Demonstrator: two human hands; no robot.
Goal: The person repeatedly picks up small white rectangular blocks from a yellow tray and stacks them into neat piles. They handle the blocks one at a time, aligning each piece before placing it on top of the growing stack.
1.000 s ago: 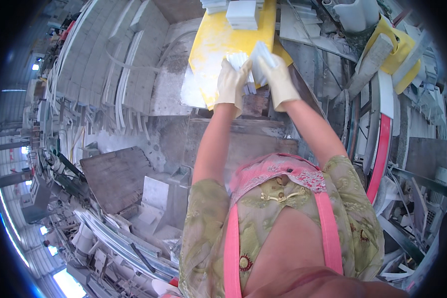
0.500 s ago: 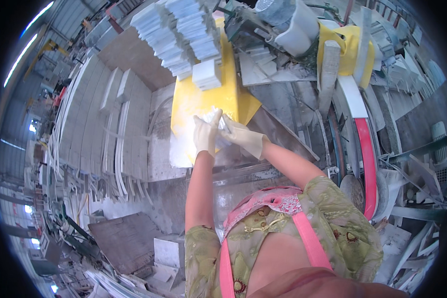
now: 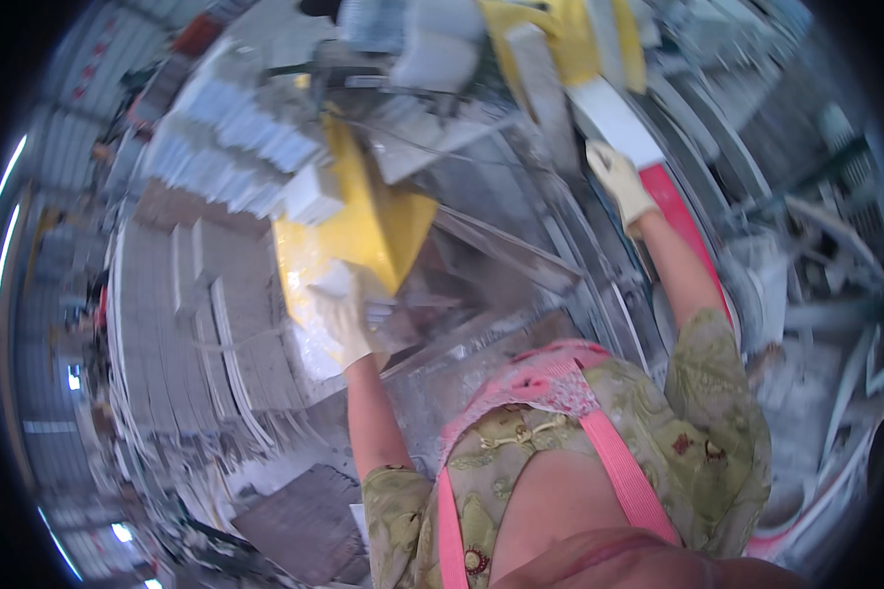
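My left hand (image 3: pixel 347 319), in a pale cream glove, is closed around a small stack of white tiles (image 3: pixel 378 312) over the yellow sheet (image 3: pixel 354 226). A white block shape (image 3: pixel 334 278) shows at its fingertips, though motion blurs the edges. Out to the right, my right hand (image 3: pixel 619 182), gloved alike, is stretched beside a long white strip (image 3: pixel 617 123) that continues into a red one (image 3: pixel 680 211). Its fingers look bent, but blur hides whether they grip anything. Just beyond my left hand sits a white stack of tiles (image 3: pixel 312 194).
Jagged piles of white tiles (image 3: pixel 231 147) stand at the far left of the yellow sheet. Grey slabs (image 3: pixel 157 324) are ranked upright at the left. Yellow cloth (image 3: pixel 560 34) drapes over equipment at the far right. A dark board (image 3: pixel 300 520) lies low at the left.
My hands were together on the small white stack; the right has let go and swung far right beside the white strip. The left stays on the stack. The whole view has turned rightward.
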